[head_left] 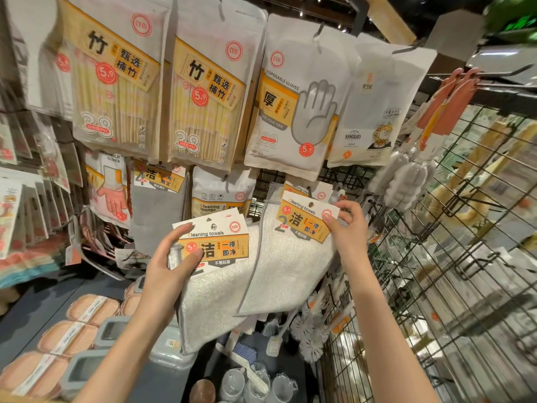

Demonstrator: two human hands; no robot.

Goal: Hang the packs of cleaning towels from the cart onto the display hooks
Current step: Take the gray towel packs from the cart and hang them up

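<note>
crowded shop display: wire grid rack [453, 257] at 3 o'clock. left hand [171, 257] grips a towel pack [215, 274] at center; right hand [345, 231] pinches another pack's card [305, 219] at 2 o'clock.

Black wire-grid display rack [453, 242] on the right, dark shelf [52, 298] at lower left, small ceiling spotlights [319, 0] overhead

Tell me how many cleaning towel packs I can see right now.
3, maybe more hidden. The left hand grips one pack, possibly several stacked; the right hand holds a second pack near the display; a third pack hangs just behind it.
</note>
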